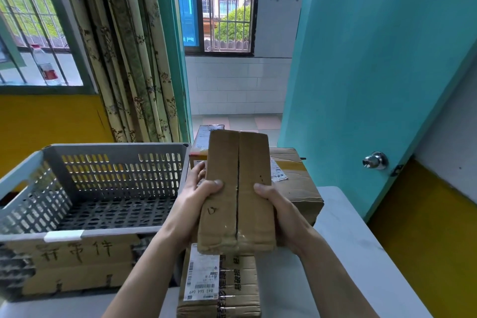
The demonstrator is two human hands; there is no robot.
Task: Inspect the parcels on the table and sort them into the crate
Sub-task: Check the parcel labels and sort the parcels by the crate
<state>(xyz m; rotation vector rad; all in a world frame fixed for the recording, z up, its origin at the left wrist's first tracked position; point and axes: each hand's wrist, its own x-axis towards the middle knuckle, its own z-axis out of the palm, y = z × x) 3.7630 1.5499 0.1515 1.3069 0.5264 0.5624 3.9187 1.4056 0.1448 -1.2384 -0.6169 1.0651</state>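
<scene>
The held box [236, 191] is a long brown carton with its long axis running away from the person, far end tilted up, centre seam facing the camera. The left hand [198, 199] and right hand [277, 204] clamp its near half from opposite sides, thumbs curled over the top face. Left of the grip stands the grey crate [77, 188]; beneath and beyond it, other parcels [219, 284] lie on the table [348, 240].

near parcel [219, 289] label: "843 364 049" | crate [77, 233] cardboard sign [74, 253]: handwritten characters
</scene>
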